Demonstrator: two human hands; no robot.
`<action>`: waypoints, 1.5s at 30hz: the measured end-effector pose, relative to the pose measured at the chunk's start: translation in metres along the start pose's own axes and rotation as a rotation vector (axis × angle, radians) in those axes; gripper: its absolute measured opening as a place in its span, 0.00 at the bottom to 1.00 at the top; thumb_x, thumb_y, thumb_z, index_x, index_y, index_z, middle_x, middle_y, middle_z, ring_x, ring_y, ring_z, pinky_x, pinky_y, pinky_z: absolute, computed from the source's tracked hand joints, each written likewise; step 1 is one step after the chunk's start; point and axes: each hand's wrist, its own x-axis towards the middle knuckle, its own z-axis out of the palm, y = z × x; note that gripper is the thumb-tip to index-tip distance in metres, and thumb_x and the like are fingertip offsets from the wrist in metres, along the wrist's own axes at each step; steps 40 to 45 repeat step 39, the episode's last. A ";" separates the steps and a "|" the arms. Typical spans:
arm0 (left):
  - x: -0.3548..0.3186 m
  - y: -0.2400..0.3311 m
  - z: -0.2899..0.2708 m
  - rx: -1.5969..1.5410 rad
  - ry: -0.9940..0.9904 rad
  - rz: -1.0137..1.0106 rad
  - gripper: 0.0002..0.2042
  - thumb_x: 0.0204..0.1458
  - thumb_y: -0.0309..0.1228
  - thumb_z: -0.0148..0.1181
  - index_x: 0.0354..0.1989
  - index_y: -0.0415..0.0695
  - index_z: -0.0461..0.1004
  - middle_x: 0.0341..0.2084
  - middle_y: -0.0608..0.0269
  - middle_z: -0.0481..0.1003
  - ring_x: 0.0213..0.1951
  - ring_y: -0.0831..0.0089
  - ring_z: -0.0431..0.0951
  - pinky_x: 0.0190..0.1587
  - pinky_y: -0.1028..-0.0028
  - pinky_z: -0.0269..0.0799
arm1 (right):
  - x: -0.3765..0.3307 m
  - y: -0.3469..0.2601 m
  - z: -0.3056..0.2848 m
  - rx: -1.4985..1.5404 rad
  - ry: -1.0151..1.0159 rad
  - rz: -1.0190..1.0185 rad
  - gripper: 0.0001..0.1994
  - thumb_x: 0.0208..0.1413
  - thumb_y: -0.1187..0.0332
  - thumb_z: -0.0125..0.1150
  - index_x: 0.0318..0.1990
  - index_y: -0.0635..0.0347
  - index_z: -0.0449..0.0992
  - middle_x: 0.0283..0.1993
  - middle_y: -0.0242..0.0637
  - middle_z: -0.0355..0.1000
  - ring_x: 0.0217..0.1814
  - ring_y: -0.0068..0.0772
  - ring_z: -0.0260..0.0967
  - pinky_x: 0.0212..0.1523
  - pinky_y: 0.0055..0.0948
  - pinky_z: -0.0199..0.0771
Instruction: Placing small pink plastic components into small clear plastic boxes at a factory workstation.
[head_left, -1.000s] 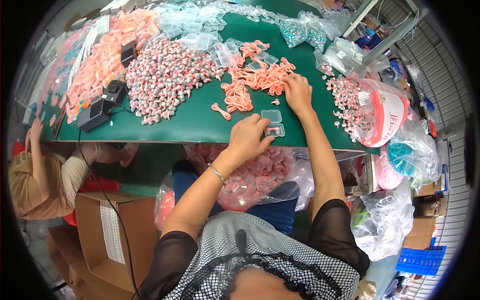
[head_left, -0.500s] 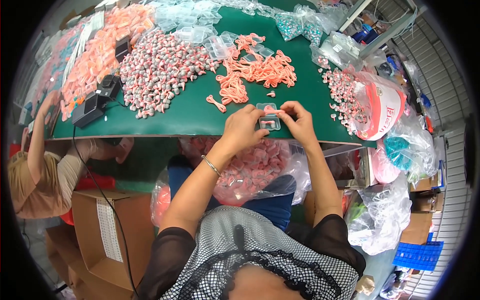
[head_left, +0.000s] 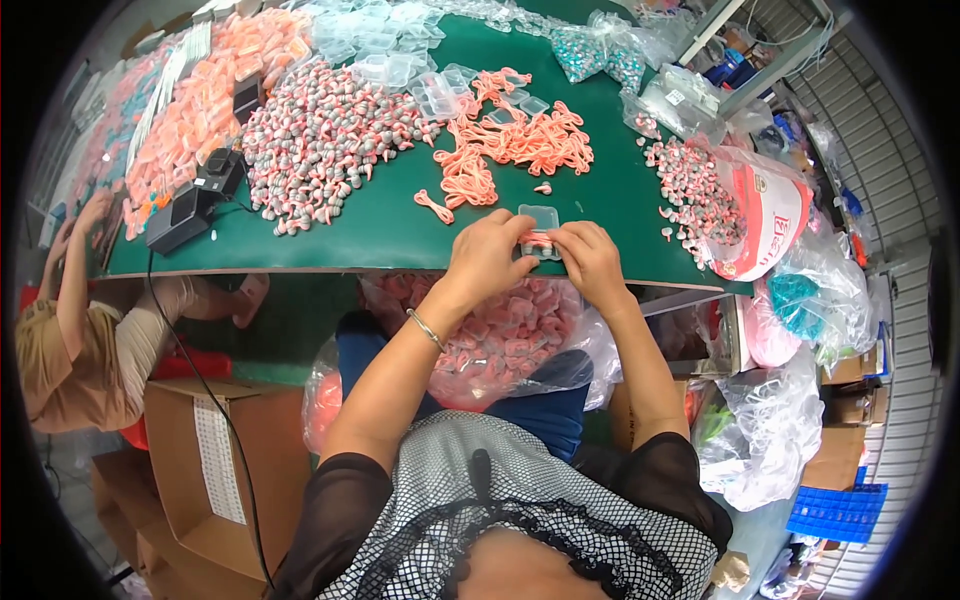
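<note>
A small clear plastic box stands near the table's front edge, its hinged lid (head_left: 541, 216) tipped back. My left hand (head_left: 484, 258) steadies the box from the left, fingers and thumb closed round its side. From the right, my right hand (head_left: 594, 264) pinches a folded pink elastic cord (head_left: 536, 240) at the mouth of the box. Grey-and-pink earplugs show in part beneath the cord. Beyond my hands lie a heap of looped pink cords (head_left: 530, 140), a single cord bundle (head_left: 433, 207) and one loose earplug (head_left: 543, 188).
A large pile of earplugs (head_left: 310, 140) covers the left middle, beside a black device (head_left: 180, 220). More earplugs spill from a red-and-white bag (head_left: 770, 215) at the right. Clear boxes (head_left: 375, 30) lie at the back. A bag of pink pieces (head_left: 510, 345) rests below the edge. A co-worker (head_left: 75, 340) works at left.
My right hand has moved slightly left and down, bringing the pink cord from over the lid to the box's lower half. My left hand stays nearly in place.
</note>
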 end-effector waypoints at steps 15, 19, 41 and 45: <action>-0.001 -0.001 0.002 0.047 -0.002 0.022 0.18 0.41 0.36 0.71 0.41 0.47 0.77 0.34 0.59 0.74 0.37 0.56 0.77 0.39 0.60 0.74 | 0.025 0.016 -0.001 0.043 -0.081 0.261 0.12 0.56 0.70 0.59 0.47 0.61 0.76 0.45 0.42 0.73 0.47 0.47 0.70 0.47 0.39 0.70; -0.001 -0.001 0.001 0.045 -0.027 0.025 0.20 0.42 0.36 0.71 0.44 0.46 0.75 0.35 0.58 0.74 0.39 0.56 0.77 0.41 0.61 0.73 | 0.031 0.018 0.004 0.099 -0.125 0.220 0.12 0.52 0.72 0.64 0.44 0.62 0.76 0.40 0.42 0.71 0.40 0.41 0.71 0.42 0.35 0.73; -0.006 -0.006 -0.004 0.032 -0.085 -0.112 0.26 0.47 0.33 0.67 0.57 0.47 0.68 0.40 0.51 0.75 0.44 0.53 0.77 0.46 0.62 0.72 | -0.013 -0.021 0.009 0.113 0.194 0.002 0.10 0.47 0.77 0.67 0.38 0.61 0.76 0.39 0.44 0.75 0.43 0.47 0.75 0.45 0.39 0.76; -0.006 -0.006 -0.004 0.032 -0.085 -0.112 0.26 0.47 0.33 0.67 0.57 0.47 0.68 0.40 0.51 0.75 0.44 0.53 0.77 0.46 0.62 0.72 | -0.013 -0.021 0.009 0.113 0.194 0.002 0.10 0.47 0.77 0.67 0.38 0.61 0.76 0.39 0.44 0.75 0.43 0.47 0.75 0.45 0.39 0.76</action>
